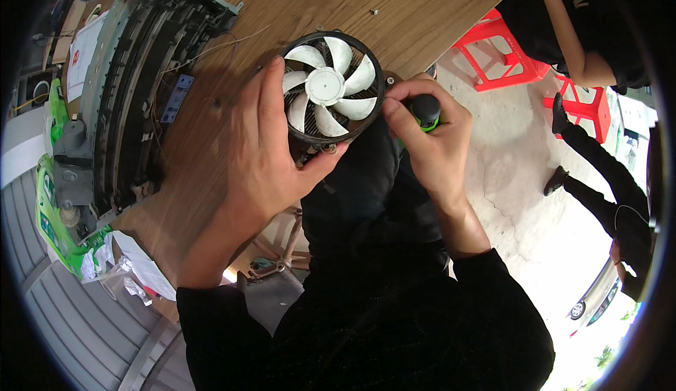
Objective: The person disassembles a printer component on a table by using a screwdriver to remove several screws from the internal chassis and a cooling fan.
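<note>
A round CPU cooler fan [324, 86] with white blades in a black ring is held up over the table's edge. My left hand [264, 152] is closed around its left and lower side, with fingers along the rim and the thumb below. Metal fins show behind the blades. My right hand [436, 134] is closed, its thumb and index finger meeting at the fan's right rim. Tucked in that hand is a screwdriver [425, 109] with a black-and-green handle; its shaft is hidden. A small screw [391, 80] shows beside the right rim.
A long grey-and-black printer-like assembly [134, 95] lies on the left of the wooden table [303, 4]. A loose screw [374, 11] sits farther back. Green packaging [53, 215] and crumpled paper [134, 289] are at the left. Red stools [503, 57] and two other people are at the right.
</note>
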The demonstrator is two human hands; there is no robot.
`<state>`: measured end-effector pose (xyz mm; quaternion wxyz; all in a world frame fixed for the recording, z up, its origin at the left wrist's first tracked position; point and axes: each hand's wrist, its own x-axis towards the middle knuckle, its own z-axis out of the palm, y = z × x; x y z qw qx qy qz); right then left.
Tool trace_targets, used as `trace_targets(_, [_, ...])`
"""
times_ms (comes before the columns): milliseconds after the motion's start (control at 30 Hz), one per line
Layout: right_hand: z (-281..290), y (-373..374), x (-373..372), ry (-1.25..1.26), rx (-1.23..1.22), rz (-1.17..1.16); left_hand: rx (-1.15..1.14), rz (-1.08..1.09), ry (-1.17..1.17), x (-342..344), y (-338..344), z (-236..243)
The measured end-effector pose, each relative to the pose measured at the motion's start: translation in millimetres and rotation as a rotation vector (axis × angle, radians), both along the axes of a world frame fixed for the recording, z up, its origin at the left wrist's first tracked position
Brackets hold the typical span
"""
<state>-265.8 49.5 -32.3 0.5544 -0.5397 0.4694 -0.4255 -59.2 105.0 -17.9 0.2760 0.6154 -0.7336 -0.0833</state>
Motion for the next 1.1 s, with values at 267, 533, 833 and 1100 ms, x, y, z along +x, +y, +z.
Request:
trace_targets(267, [7.0,0.3,-2.2,0.094,-0.083,-0.051,-0.008,-0.005,0.007,0.8,0.0,-1.7])
trace_targets(533, [20.9,-8.2,-2.7,0.264,-0.105,0.048,-0.014,-0.018,0.04,1.2,-0.4,-1.5])
trace_targets(833, [11.4,-8.4,-4.5,0.088,0.042,0.003,-0.029,-0.038,-0.006,3.3,-2.0,-1.6])
trace_targets(1100, [11.4,-11.7,-5.5,0.027,0.138,0.081,-0.038,-0.038,0.019,2.9,-1.7,-2.6])
